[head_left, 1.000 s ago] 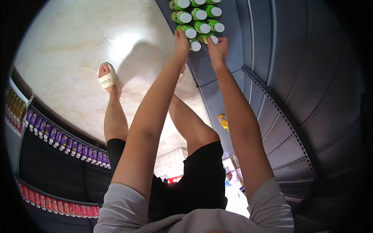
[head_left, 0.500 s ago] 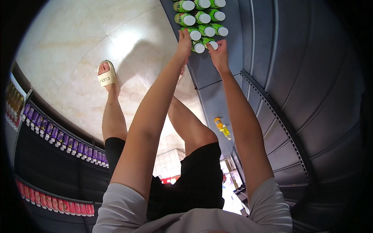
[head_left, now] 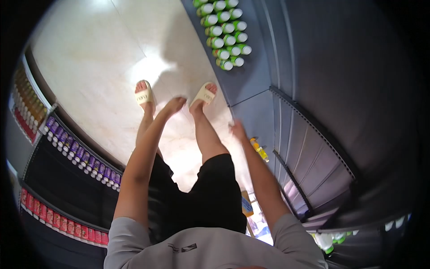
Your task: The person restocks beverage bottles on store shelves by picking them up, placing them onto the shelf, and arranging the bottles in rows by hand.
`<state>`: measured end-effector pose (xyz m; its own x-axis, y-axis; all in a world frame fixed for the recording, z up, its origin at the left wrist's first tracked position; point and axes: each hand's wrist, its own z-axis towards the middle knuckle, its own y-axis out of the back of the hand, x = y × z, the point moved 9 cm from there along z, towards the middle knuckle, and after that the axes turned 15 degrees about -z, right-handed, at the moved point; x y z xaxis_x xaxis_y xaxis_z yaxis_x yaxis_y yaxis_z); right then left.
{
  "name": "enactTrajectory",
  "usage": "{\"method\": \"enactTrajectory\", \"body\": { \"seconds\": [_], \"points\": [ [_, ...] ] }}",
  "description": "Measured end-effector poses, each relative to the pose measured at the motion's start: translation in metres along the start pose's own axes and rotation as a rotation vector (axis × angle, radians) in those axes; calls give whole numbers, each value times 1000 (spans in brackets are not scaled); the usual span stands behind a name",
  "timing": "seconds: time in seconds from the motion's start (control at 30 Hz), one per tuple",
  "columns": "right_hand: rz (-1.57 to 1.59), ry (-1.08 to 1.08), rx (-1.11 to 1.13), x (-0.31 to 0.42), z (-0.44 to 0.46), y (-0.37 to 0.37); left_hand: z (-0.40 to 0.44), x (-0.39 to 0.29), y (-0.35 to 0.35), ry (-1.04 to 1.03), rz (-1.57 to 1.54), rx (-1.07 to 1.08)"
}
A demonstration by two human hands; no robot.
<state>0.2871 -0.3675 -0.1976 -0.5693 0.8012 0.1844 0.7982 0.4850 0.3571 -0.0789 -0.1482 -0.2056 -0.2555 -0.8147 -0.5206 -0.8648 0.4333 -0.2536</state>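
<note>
Several green bottles with white caps [head_left: 229, 40] stand in close rows on the grey shelf [head_left: 251, 101] at the top. Away from them, my left hand [head_left: 176, 105] hangs over the floor near the slippers, its fingers smeared by motion. My right hand [head_left: 237, 129] is at the shelf's front edge, also blurred, below the bottles. Nearest to it are an orange-yellow bottle [head_left: 254, 143] and a yellow one [head_left: 263, 155] on the same shelf. Neither hand touches the green bottles, and whether the fingers hold anything is hard to see.
Purple bottles [head_left: 80, 154] line a shelf at the left, with red packages [head_left: 58, 220] below and amber bottles [head_left: 29, 101] farther left. Two slippered feet [head_left: 144, 95] are on the pale floor [head_left: 103, 67]. A perforated rail [head_left: 313, 127] runs along the right shelving. More white-and-green bottles [head_left: 325, 242] show lower right.
Both hands have left the green bottles and come back toward my body, the left over the floor, the right to the shelf edge. The view has shifted, showing more green bottles and both feet.
</note>
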Motion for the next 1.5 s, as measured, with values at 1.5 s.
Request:
{"method": "enactTrajectory", "body": {
  "seconds": [1.5],
  "points": [
    [391, 312, -1831, 133, -848, 445, -532, -516, -639, -997, 311, 944]
  ]
}}
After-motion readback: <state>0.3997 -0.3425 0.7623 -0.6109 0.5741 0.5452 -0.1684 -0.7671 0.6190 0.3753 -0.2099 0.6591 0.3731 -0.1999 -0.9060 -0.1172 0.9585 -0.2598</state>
